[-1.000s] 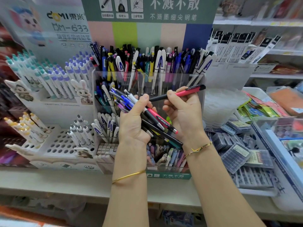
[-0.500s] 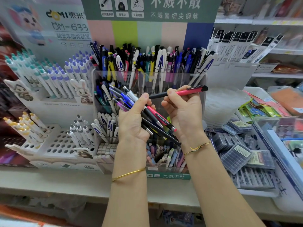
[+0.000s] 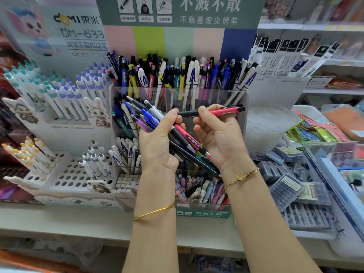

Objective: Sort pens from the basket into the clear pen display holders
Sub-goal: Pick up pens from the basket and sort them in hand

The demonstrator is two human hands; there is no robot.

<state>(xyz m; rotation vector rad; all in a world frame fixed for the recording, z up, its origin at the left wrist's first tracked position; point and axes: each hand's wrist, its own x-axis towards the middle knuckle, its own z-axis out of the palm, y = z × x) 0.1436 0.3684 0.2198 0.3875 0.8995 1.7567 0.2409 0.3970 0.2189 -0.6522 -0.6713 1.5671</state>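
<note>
My left hand (image 3: 157, 142) grips a bundle of pens (image 3: 149, 119), blue, black, white and pink, fanned up to the left and down to the right. Just right of it, my right hand (image 3: 218, 134) pinches a single pink and black pen (image 3: 220, 111), held nearly level above the bundle. Both hands are in front of the clear pen display holder (image 3: 241, 123), whose upper row is packed with upright pens (image 3: 185, 75). No basket is in view.
A white holder with rows of purple and teal capped pens (image 3: 65, 95) stands at the left, with a perforated white tray (image 3: 69, 174) below it. Boxes of refills (image 3: 285, 186) lie at the right. Packaged pens (image 3: 285, 54) hang at the upper right.
My right hand has lifted the pink and black pen slightly and levelled it out. The left hand and its bundle have risen a little.
</note>
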